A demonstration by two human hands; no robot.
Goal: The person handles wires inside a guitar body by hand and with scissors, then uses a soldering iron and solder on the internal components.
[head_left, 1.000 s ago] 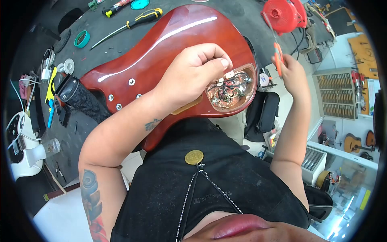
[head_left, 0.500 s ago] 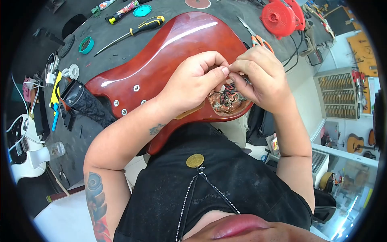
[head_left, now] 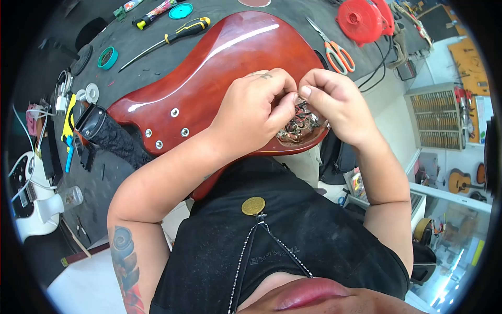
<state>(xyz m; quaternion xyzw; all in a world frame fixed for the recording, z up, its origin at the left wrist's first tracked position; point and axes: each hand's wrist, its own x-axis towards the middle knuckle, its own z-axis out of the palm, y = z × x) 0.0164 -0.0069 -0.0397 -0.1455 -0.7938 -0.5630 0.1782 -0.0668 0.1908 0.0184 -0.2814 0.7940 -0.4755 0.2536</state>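
Note:
A glossy reddish-brown electric guitar body (head_left: 209, 68) lies back side up on the dark workbench. Near its right end, a cavity holds a tangle of wires (head_left: 300, 125) and small electronic parts. Above this cavity my left hand (head_left: 256, 107) is closed, thumb and forefinger pinched together. Facing it, my right hand (head_left: 337, 104) is closed in a similar pinch. The fingertips almost meet over the wires; whatever is between them is too small to make out. My hands hide part of the cavity.
On the workbench (head_left: 151, 83) lie a yellow-and-black screwdriver (head_left: 185, 31), orange-handled scissors (head_left: 340, 56), a red blower (head_left: 361, 21) and a teal tape roll (head_left: 107, 57). A black strap (head_left: 112, 133) rests at the guitar's left. A rack of small drawers (head_left: 435, 118) stands at right.
My right hand has turned, its thumb now lying on top near the forefinger. My left hand has rotated, showing more of its back. Both remain over the cavity, and the scissors show more fully.

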